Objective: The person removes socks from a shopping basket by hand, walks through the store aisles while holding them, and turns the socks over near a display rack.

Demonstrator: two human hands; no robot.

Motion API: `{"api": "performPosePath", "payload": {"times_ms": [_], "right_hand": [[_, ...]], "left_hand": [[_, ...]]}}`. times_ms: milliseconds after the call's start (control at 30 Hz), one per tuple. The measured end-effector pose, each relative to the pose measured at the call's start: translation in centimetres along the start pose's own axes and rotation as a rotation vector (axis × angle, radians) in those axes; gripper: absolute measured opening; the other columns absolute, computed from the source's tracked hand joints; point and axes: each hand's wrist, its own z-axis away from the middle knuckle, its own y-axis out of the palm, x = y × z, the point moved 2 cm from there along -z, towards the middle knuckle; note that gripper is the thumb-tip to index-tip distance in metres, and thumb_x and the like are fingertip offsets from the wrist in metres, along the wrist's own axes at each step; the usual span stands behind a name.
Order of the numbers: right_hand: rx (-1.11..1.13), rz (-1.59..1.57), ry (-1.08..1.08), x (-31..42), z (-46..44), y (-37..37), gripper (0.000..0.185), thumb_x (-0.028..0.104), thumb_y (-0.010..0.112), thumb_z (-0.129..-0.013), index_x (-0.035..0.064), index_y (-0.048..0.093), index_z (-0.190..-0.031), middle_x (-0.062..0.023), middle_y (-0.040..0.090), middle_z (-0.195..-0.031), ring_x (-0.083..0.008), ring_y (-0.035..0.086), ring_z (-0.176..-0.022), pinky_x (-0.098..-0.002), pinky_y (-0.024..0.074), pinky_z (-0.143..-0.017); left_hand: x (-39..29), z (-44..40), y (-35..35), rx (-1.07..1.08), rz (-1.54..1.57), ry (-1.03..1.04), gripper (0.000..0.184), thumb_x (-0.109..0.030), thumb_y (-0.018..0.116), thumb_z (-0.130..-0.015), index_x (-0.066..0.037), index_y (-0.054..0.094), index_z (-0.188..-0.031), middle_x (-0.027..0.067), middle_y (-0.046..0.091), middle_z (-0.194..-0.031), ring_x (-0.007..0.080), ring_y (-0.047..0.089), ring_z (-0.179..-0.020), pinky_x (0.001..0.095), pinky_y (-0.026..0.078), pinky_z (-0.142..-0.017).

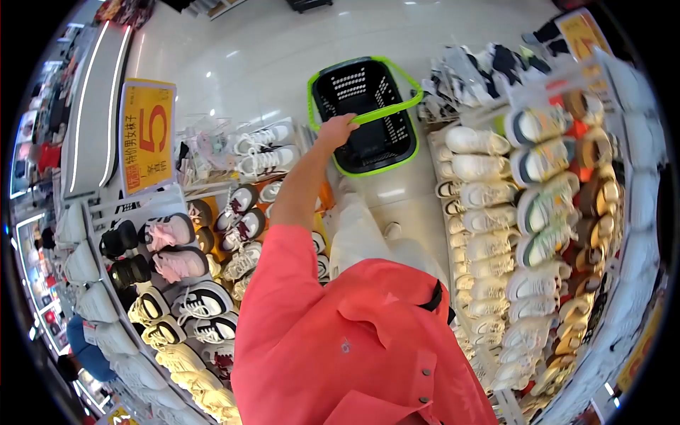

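My left hand (338, 130) is closed around the green handle of a black shopping basket (368, 159), which hangs in front of my legs. The basket has a bright green rim and slotted walls, and nothing shows inside it. Its handle (394, 108) slants up to the right, beyond my fingers. My left arm reaches forward from a coral-red shirt. White sneakers (268, 161) lie on the rack just left of the basket. My right hand is not in view.
Shoe racks flank me: dark, pink and white sneakers (200, 300) at left, rows of pale shoes (480, 168) at right. A yellow price sign (147, 134) stands upper left, another (582, 34) upper right. Glossy floor (262, 53) lies ahead.
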Motion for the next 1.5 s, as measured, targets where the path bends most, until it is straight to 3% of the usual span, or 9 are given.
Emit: {"api": "performPosePath", "payload": {"times_ms": [467,700,767,833,900,967,1033,1200,1500], "right_hand": [[-0.153,-0.043,0.218,11.2,2.2,7.5,0.046,0.013,0.074,-0.073,-0.0026,0.056,-0.112,-0.0147,0.062,-0.103,-0.0205,0.059,-0.091,-0.0313,0.046,-0.08],[-0.206,-0.085,0.242,16.1,1.5,7.6,0.046,0.013,0.074,-0.072,-0.0028,0.056,-0.111,-0.0148,0.062,-0.102,-0.0207,0.059,-0.09,-0.0315,0.0464,-0.08],[-0.261,0.229,0.054,19.7,-0.1,7.3,0.048,0.016,0.076,-0.07,-0.0062,0.056,-0.107,-0.0154,0.064,-0.096,-0.0222,0.061,-0.083,-0.0333,0.0482,-0.073],[-0.186,0.357,0.364,18.6,-2.4,5.1,0.055,0.031,0.079,-0.067,-0.0083,0.058,-0.099,-0.0179,0.065,-0.087,-0.026,0.063,-0.079,-0.0369,0.0492,-0.068],[-0.395,0.523,0.203,21.2,-4.6,4.6,0.07,0.045,0.081,-0.06,-0.0145,0.055,-0.085,-0.0212,0.062,-0.076,-0.023,0.059,-0.075,-0.0382,0.0476,-0.063],[-0.254,0.459,0.351,29.2,-7.1,4.8,0.067,0.041,0.08,-0.063,-0.0137,0.056,-0.094,-0.0227,0.064,-0.083,-0.0268,0.062,-0.079,-0.0373,0.0489,-0.072],[-0.308,0.559,0.18,25.5,-10.2,3.0,0.048,0.033,0.078,-0.068,-0.0052,0.063,-0.093,-0.0181,0.067,-0.083,-0.0254,0.066,-0.072,-0.0352,0.0498,-0.067],[-0.236,-0.194,-0.082,37.1,-15.4,5.1,0.054,0.009,0.069,-0.079,-0.001,0.045,-0.126,-0.0075,0.057,-0.116,-0.0174,0.054,-0.107,-0.0311,0.0415,-0.094],[-0.295,-0.709,0.043,41.4,-18.4,11.1,0.053,0.018,0.067,-0.083,0.0039,0.041,-0.128,-0.0046,0.057,-0.111,-0.0138,0.058,-0.098,-0.0282,0.0495,-0.084]], "left_hand": [[9.6,-16.1,-9.2,-0.139,0.244,-0.383,0.043,-0.043,0.054,-0.085,-0.029,0.052,-0.126,0.0127,0.061,-0.114,0.0339,0.057,-0.106,0.0488,0.042,-0.09],[18.1,-21.7,-10.3,-0.273,0.342,-0.415,0.035,-0.036,0.057,-0.085,-0.019,0.057,-0.116,0.0186,0.063,-0.101,0.0407,0.058,-0.097,0.0483,0.047,-0.08],[21.2,-23.3,-10.8,-0.337,0.353,-0.338,0.033,-0.036,0.057,-0.086,-0.014,0.06,-0.11,0.0205,0.063,-0.091,0.0424,0.058,-0.089,0.0485,0.047,-0.074],[25.7,-25.0,-8.7,-0.264,0.612,-0.351,0.025,-0.028,0.06,-0.087,-0.01,0.06,-0.104,0.0097,0.062,-0.071,0.0232,0.059,-0.062,0.0369,0.046,-0.058],[28.5,-25.6,-6.3,-0.155,1.422,-0.273,0.017,-0.015,0.056,-0.09,-0.005,0.058,-0.104,-0.0024,0.048,-0.058,0.0088,0.046,-0.05,0.0249,0.037,-0.043],[27.8,-24.6,-7.2,-0.182,0.816,-0.297,0.024,-0.014,0.055,-0.09,-0.004,0.056,-0.111,-0.0014,0.048,-0.062,0.0075,0.047,-0.05,0.0231,0.04,-0.044],[27.5,-24.8,-6.7,-0.163,0.814,-0.352,0.03,-0.014,0.053,-0.089,-0.003,0.054,-0.118,0.0003,0.05,-0.067,0.008,0.05,-0.055,0.0227,0.043,-0.048],[28.6,-27.0,-2.3,-0.128,0.896,-0.442,0.029,-0.009,0.05,-0.09,0.0,0.052,-0.117,0.0018,0.052,-0.071,0.0092,0.052,-0.06,0.0227,0.045,-0.053],[31.4,-31.7,4.2,0.149,0.662,-0.541,0.021,-0.01,0.054,-0.086,0.001,0.056,-0.104,0.0052,0.058,-0.069,0.0155,0.056,-0.058,0.0265,0.045,-0.053]]}}
